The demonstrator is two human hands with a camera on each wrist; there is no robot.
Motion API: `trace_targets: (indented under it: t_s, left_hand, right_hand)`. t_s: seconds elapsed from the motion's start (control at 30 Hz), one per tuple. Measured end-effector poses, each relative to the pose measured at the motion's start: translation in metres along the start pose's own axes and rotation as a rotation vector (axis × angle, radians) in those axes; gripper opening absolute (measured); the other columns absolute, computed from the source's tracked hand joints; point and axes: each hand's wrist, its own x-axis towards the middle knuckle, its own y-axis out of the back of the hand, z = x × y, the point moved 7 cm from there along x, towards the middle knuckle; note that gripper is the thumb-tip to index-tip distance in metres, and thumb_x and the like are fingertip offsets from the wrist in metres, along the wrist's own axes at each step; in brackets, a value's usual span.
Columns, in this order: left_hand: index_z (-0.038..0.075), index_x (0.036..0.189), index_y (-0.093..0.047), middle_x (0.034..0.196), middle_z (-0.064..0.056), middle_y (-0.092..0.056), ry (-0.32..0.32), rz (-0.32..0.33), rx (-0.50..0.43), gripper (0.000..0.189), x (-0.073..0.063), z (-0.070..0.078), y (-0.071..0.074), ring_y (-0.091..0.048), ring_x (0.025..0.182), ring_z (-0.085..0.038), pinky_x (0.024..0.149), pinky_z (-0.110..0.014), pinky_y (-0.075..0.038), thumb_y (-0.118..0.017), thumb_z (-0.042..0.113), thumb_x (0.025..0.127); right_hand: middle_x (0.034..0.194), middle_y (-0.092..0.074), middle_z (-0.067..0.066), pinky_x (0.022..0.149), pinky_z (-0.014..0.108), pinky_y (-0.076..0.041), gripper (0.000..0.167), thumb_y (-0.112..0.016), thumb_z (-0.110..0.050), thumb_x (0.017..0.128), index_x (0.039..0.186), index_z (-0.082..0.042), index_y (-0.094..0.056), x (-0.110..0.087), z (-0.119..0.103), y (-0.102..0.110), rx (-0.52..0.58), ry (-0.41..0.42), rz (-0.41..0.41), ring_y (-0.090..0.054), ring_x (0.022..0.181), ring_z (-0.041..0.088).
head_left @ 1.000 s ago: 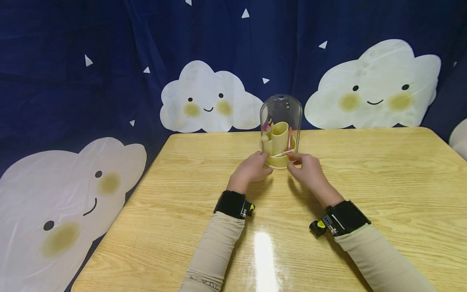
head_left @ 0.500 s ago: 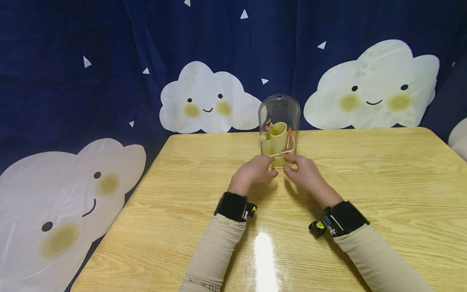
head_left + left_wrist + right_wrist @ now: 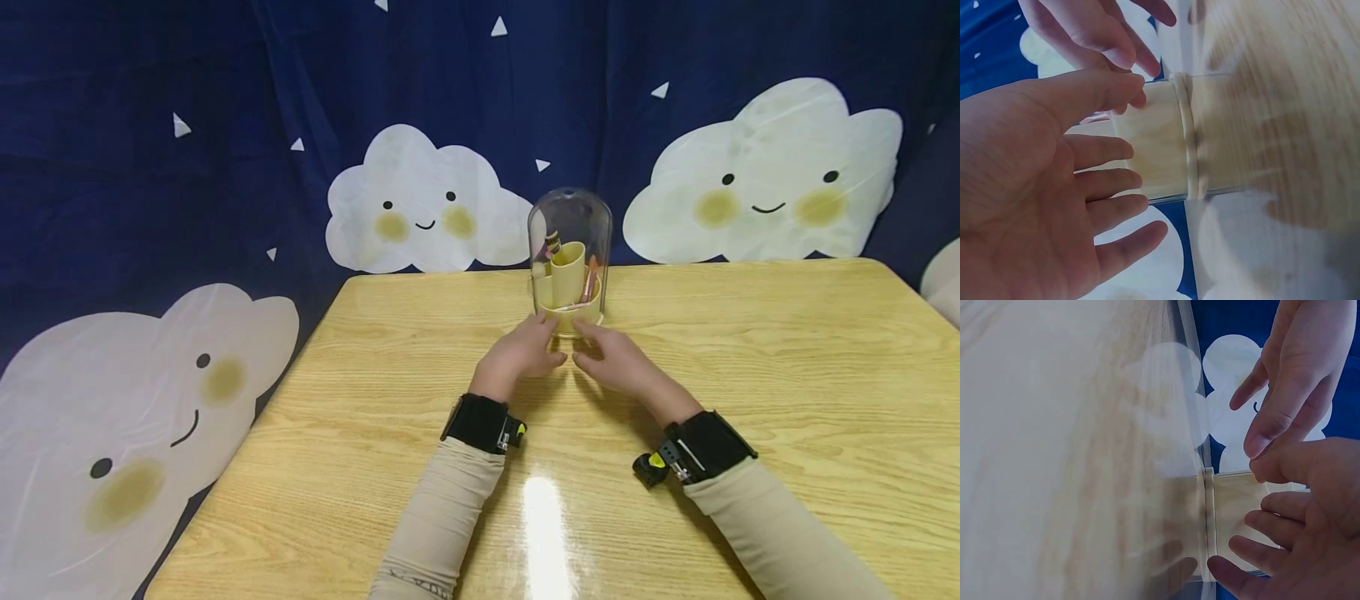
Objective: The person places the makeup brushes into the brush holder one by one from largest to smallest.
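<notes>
A pale yellow makeup brush holder (image 3: pixel 567 279) with a clear domed cover (image 3: pixel 570 212) stands near the table's far edge. An orange-tipped, pinkish brush (image 3: pixel 588 282) leans in its right side. Low across its front compartment lies a thin white stick (image 3: pixel 572 307). My left hand (image 3: pixel 522 348) is at the front left of the base, its fingers extended and spread in the left wrist view. Facing it at the front right, my right hand (image 3: pixel 617 358) also has extended, separated fingers and holds nothing. In both wrist views the thumbs and fingers overlap the holder's front wall (image 3: pixel 1157 144).
The light wooden table (image 3: pixel 337 483) has a glossy top that reflects the hands and holder. A dark blue curtain (image 3: pixel 450 67) with smiling white clouds (image 3: pixel 772 175) hangs right behind the far edge. A black strap with a small camera (image 3: pixel 651 470) sits on each wrist.
My right hand has let go of the thin white stick, which now lies in the holder's front compartment. Both hands have come lower in front of the base, and the right hand's fingers have opened.
</notes>
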Motion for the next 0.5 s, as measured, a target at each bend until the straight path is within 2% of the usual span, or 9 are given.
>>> trace_targets:
  t_s: [0.27,0.5]
  left_hand:
    - [0.007,0.162,-0.023,0.169,-0.013,-0.015,0.028,-0.001,-0.02,0.074,-0.0005,-0.0035,0.0004,-0.018,0.155,-0.026,0.122,-0.04,-0.026,-0.059,0.034,0.103]
    - [0.005,0.16,-0.025,0.167,-0.016,-0.02,0.013,0.031,0.037,0.075,0.0012,-0.003,-0.0043,-0.023,0.153,-0.027,0.12,-0.039,-0.032,-0.06,0.036,0.102]
  right_hand:
    - [0.156,-0.034,0.031,0.117,0.058,-0.029,0.058,-0.057,-0.009,0.101,0.15,0.012,-0.036,-0.0001,-0.0031,-0.0035,0.005,0.012,-0.021,-0.033,0.144,0.048]
    - [0.154,-0.035,0.033,0.117,0.059,-0.029,0.058,-0.058,-0.009,0.1,0.15,0.012,-0.036,-0.0009,-0.006,-0.004,-0.005,0.03,-0.001,-0.035,0.142,0.049]
